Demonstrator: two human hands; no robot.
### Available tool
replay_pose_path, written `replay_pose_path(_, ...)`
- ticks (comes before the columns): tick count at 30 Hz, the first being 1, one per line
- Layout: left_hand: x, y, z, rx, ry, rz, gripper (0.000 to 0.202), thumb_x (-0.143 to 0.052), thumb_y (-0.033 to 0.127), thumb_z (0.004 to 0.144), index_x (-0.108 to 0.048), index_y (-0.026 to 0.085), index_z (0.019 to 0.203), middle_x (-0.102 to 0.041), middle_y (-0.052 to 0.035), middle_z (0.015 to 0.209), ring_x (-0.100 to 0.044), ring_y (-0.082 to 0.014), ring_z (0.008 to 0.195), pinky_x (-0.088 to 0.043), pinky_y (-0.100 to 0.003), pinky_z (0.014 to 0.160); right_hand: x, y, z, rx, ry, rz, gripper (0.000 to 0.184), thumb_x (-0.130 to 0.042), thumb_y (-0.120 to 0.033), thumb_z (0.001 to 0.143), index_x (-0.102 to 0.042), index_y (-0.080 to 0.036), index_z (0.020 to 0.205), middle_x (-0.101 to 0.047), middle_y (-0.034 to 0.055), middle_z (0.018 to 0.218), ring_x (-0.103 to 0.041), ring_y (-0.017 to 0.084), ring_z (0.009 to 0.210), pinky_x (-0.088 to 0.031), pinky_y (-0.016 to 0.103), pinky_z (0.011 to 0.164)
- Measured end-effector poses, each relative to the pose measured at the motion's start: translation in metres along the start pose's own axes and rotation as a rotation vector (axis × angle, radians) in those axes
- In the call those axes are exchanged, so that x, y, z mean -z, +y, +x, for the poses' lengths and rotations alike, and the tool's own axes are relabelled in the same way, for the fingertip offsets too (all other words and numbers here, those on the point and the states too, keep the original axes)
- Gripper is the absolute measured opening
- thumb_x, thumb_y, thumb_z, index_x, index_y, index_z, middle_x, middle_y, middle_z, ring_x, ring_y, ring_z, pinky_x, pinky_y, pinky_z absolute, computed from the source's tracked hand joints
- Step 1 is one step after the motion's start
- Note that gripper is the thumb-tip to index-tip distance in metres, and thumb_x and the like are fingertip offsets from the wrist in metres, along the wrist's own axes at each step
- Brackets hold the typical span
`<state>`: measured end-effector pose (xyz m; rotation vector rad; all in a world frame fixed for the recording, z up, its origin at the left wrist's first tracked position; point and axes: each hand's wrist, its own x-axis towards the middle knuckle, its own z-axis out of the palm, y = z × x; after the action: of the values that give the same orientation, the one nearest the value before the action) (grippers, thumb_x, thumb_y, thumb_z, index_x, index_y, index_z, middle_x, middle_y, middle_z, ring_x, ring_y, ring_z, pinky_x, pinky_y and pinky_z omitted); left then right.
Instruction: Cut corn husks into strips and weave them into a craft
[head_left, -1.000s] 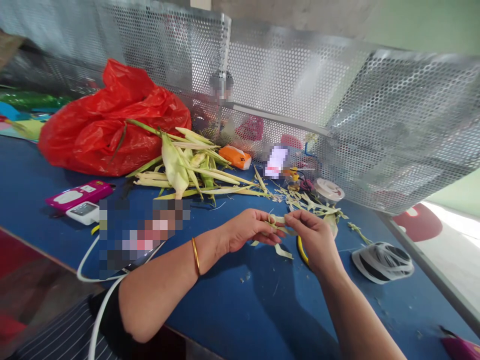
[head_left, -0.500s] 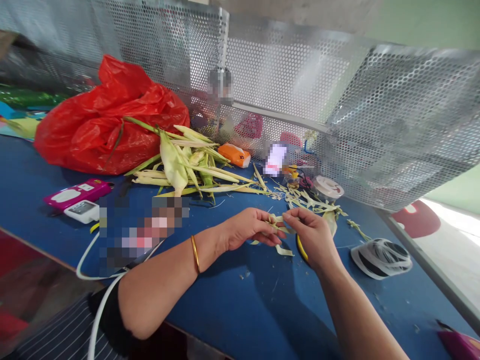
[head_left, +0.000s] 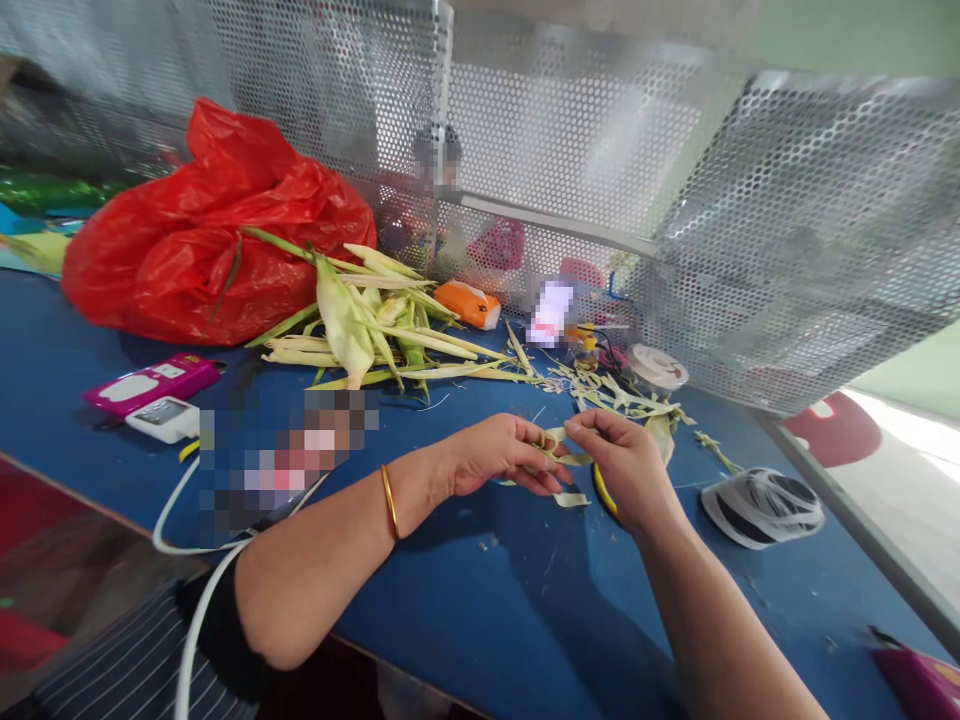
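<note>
Both my hands meet over the blue table (head_left: 465, 610) and pinch a pale, narrow leaf strip (head_left: 561, 447) between them. My left hand (head_left: 499, 457), with a gold bangle on the wrist, grips the strip's left part with closed fingers. My right hand (head_left: 626, 465) pinches its right part with thumb and forefinger. A loose end of the strip (head_left: 570, 499) lies on the table below the hands. A yellow-handled tool (head_left: 602, 493) lies partly hidden under my right hand.
A pile of green-yellow leaves (head_left: 367, 325) lies beyond the hands, with a red plastic bag (head_left: 202, 240) behind it. Leaf scraps (head_left: 622, 398), a white reel (head_left: 657, 367), a spool of thread (head_left: 761, 505), an orange device (head_left: 466, 303) and pink and white devices (head_left: 154, 385) lie around. A perforated metal screen (head_left: 675, 200) walls the table's far side.
Both hands stay closed on the strip and have barely shifted; the view has drifted slightly.
</note>
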<state>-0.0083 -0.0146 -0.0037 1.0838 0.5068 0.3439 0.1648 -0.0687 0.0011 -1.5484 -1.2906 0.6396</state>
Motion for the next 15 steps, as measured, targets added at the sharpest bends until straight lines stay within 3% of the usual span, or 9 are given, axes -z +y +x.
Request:
replay_pose_path(9,-0.0004,0.0024,-0.0014,0.010,0.005,-0.029,0.020,-0.074,0.017,0.069,-0.071,0.013,0.089,-0.075,-0.0079,0.089,-0.069,-0.0124,0.071,-0.054,-0.028,0.078,0.0055,-0.0088,-0.0007,-0.034,-0.118,0.053,0.023,-0.069,-0.041,0.070,-0.066,-0.019,0.065,-0.066,0.0016,0.065,-0.056,0.017,0.065,-0.041,0.031,0.066)
replay_pose_path(15,-0.0006,0.0010,-0.0001,0.005,-0.002,-0.023,0.025,-0.075,0.016,0.067,-0.072,0.012,0.091,-0.075,-0.0081,0.087,-0.068,-0.0120,0.068,-0.054,-0.028,0.078,-0.0014,-0.0075,-0.0039,-0.034,-0.158,0.092,0.023,-0.069,-0.041,0.073,-0.067,-0.019,0.068,-0.066,0.0012,0.067,-0.055,0.016,0.065,-0.041,0.030,0.065)
